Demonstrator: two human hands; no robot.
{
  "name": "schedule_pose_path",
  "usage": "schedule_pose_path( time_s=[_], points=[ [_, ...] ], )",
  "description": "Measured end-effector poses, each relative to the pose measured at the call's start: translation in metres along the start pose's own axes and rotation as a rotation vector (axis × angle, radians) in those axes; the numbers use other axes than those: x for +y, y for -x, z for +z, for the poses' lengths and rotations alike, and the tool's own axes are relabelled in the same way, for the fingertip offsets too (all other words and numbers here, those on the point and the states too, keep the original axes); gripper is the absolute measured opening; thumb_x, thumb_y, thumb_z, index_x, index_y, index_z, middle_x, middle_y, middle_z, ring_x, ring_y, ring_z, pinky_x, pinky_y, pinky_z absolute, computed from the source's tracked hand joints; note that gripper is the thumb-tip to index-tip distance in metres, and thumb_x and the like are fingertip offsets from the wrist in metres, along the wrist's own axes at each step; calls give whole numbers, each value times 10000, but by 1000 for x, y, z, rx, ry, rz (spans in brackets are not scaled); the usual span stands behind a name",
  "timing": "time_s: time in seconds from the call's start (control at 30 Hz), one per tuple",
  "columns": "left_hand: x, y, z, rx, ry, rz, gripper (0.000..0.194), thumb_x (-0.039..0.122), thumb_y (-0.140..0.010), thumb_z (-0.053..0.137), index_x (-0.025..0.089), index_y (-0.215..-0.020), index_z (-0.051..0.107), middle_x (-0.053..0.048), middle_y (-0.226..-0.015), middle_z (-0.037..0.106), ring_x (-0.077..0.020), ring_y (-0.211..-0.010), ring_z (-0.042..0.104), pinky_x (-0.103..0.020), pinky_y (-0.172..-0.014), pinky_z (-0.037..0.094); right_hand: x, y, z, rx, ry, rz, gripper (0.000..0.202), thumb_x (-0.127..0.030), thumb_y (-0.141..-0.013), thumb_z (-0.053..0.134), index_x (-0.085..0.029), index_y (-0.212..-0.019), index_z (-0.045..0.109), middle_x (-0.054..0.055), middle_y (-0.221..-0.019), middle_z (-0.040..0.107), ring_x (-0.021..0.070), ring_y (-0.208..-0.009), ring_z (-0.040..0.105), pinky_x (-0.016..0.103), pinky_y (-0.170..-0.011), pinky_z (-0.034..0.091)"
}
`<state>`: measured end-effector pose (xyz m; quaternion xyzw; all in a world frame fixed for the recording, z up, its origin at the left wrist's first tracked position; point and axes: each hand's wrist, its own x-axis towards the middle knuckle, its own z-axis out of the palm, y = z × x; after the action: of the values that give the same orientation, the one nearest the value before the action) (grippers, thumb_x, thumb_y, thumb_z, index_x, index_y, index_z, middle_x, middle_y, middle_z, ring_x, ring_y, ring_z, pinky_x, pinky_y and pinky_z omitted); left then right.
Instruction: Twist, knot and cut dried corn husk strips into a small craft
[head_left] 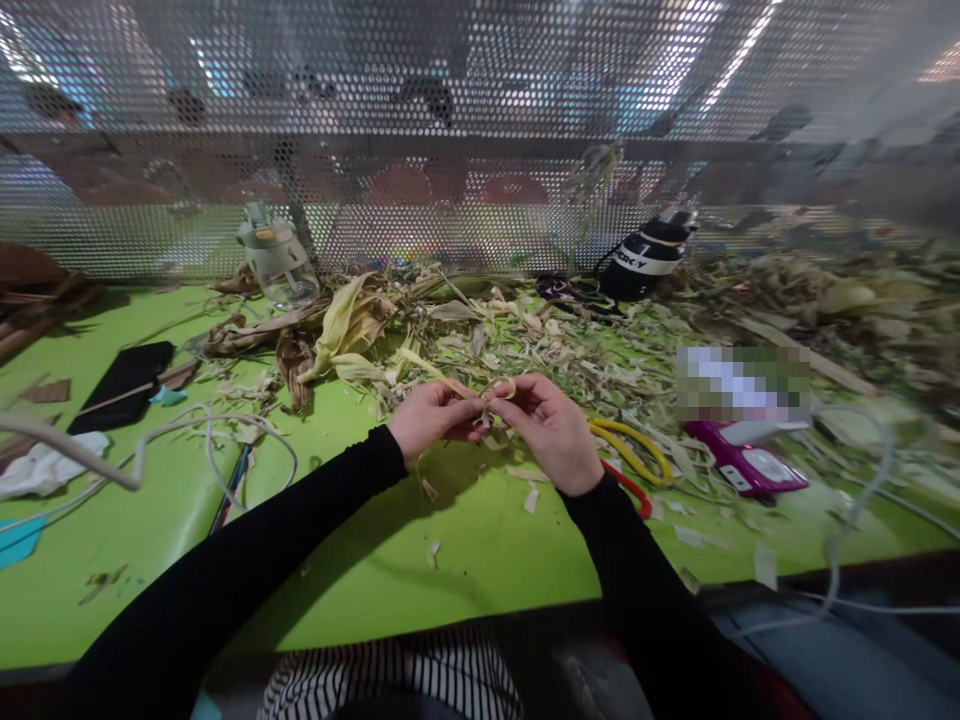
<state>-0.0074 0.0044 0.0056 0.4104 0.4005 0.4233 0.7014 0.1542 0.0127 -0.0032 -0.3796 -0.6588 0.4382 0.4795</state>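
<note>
Both hands meet over the middle of the green table (360, 560), fingertips nearly touching. My left hand (439, 412) pinches a pale corn husk strip (504, 388). Opposite it, my right hand (547, 425) grips the same strip, which curls in a small loop above the fingers. Just beyond the hands lie yellowish corn husks (349, 325) and a wide litter of dry husk scraps (525, 335). Close by my right wrist are scissors with yellow and red handles (634, 447); their blades are hidden.
Behind the table stands a perforated metal screen (450, 180). A clear bottle (279, 260) and a black bottle (649, 258) stand before it. A black phone (124, 385) and loose white cable (210, 425) lie left; a magenta device (750, 462) lies right.
</note>
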Motion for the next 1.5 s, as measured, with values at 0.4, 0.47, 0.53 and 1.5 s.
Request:
schedule_pose_path(
  time_s=[0.4, 0.47, 0.53, 1.5],
  points=[
    [1, 0, 2, -16, -18, -1, 238, 318, -709, 697, 104, -741, 598, -13, -627, 633, -65, -565, 588, -228, -659, 521, -3, 3, 3, 90, 336, -248, 140, -242, -796, 607, -211, -771, 473, 18, -798, 602, 141, -688, 568, 275, -622, 468],
    [1, 1, 2, -25, -7, 7, 209, 295, -723, 683, 103, -759, 608, -18, -640, 639, -65, -569, 589, -223, -656, 518, -4, 3, 3, 78, 431, -361, 144, -167, -794, 577, -214, -723, 460, 26, -802, 600, 150, -712, 562, 290, -647, 459],
    [2, 2, 1, -23, 9, -13, 170, 259, -723, 675, 102, -755, 616, -32, -670, 653, -74, -583, 600, -234, -670, 520, -4, 3, 1, 28, 485, -449, 167, -106, -778, 545, -218, -696, 452, 33, -804, 600, 168, -759, 569, 314, -687, 458],
    [-2, -7, -14, -210, -209, 51, 169, 159, -685, 688, 116, -809, 581, -32, -763, 651, -103, -702, 615, -271, -742, 502, -6, -1, -12, -136, 489, -175, 134, -324, -849, 534, -195, -859, 499, 14, -769, 561, 144, -686, 528, 266, -606, 421]
  ],
)
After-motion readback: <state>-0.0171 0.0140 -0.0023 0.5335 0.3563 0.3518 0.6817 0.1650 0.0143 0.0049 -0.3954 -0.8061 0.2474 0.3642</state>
